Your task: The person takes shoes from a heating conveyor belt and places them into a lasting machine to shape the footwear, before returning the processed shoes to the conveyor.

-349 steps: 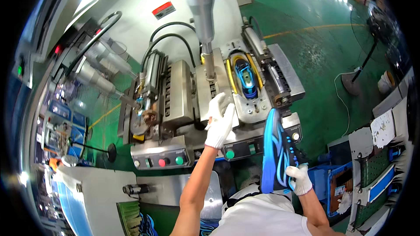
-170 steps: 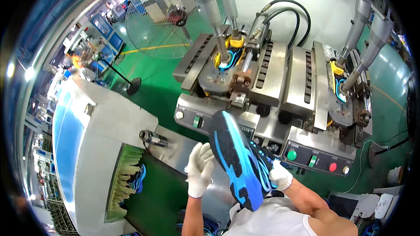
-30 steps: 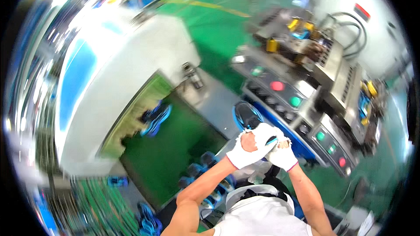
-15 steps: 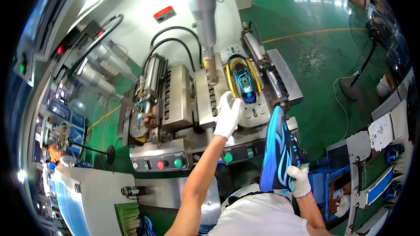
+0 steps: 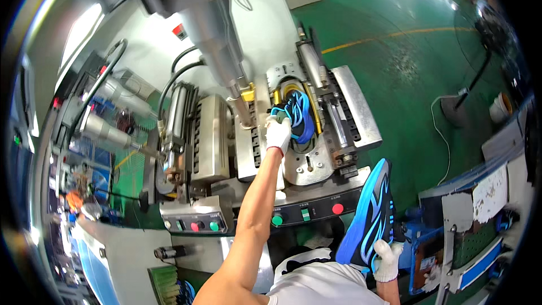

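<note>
Arm [image 5: 253,214] outstretched, white-gloved left hand [image 5: 278,134] gripping black-and-blue laced shoe [image 5: 302,117] over silver metal press bed [image 5: 307,170]; white-gloved right hand [image 5: 387,261], low beside white-shirted torso [image 5: 327,285], gripping second blue-and-black shoe [image 5: 370,214], toe forward.

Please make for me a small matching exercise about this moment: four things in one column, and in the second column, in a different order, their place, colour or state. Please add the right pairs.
Column one
1. Left hand
2. Right hand
3. Bucket
4. Floor line

Column two
A. yellow
B. holds another shoe near the white shirt
C. on the green floor, at the right
D. holds a shoe at the metal machine

Right pairs: 1-D, 2-B, 3-C, 4-A
</note>
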Tool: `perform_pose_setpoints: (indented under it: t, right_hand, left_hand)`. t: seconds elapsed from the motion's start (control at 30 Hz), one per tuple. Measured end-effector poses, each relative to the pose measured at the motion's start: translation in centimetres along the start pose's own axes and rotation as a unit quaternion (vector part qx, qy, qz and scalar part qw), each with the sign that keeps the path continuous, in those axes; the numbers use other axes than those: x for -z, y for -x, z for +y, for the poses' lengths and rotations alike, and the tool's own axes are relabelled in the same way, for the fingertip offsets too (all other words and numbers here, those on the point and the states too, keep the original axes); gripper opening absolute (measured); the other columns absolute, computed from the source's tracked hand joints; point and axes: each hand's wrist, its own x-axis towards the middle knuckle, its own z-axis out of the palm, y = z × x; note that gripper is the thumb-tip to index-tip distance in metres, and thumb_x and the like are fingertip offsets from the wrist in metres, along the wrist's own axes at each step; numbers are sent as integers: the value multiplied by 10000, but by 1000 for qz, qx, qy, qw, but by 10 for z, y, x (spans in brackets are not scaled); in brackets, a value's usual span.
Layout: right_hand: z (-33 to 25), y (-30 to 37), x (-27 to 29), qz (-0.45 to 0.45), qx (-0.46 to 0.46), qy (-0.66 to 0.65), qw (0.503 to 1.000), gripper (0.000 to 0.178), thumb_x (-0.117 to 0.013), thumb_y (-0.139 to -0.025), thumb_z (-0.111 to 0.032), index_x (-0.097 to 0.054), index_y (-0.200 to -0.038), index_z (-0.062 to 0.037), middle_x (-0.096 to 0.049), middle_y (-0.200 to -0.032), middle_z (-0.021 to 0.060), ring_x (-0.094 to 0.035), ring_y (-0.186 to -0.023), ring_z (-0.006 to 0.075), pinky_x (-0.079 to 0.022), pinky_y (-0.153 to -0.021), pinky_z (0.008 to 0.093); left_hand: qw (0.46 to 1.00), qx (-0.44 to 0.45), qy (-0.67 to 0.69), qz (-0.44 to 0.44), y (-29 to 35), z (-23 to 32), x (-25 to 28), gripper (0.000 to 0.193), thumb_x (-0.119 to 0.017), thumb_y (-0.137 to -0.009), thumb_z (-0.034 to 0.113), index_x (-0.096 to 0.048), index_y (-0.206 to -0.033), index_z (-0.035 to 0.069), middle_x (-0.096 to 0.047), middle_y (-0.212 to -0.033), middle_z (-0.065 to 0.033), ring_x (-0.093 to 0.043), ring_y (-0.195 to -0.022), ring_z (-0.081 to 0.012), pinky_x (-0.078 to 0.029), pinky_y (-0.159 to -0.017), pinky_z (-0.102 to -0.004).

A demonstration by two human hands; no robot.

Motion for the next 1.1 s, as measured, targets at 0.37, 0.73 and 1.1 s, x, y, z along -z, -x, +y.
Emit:
perform_pose_setpoints:
  t: [0.37,0.73,1.1]
  right_hand:
    - [-24,-187,-220,-293,96,177,935,353,-807,-840,-196,-698,-1081,38,-720,-968,67,-654,-800,144,-540,-733,323]
    - [96,-366,-348,-124,353,693,616,449,-619,-769,-401,-738,-973,-19,-700,-1093,274,-690,-1036,413,-545,-905,476]
    - [83,-157,-300,-275,434,443,735,959,-812,-839,-387,-334,-1534,68,-569,-1430,261,-564,-1311,368,-413,-1128,430]
  left_hand:
    - [966,37,254,3,257,-98,194,495,-628,-985,98,-464,-1433,-37,-588,-1347,-165,-568,-1243,-223,-448,-1080,-350]
    - [900,353,23,256,556,-255,226,557,-631,-975,151,-421,-1456,-34,-565,-1364,-226,-576,-1250,-324,-457,-1081,-409]
    - [718,583,-15,379,565,-369,116,890,-655,-928,509,-339,-1523,-73,-456,-1498,-326,-445,-1397,-450,-355,-1166,-429]
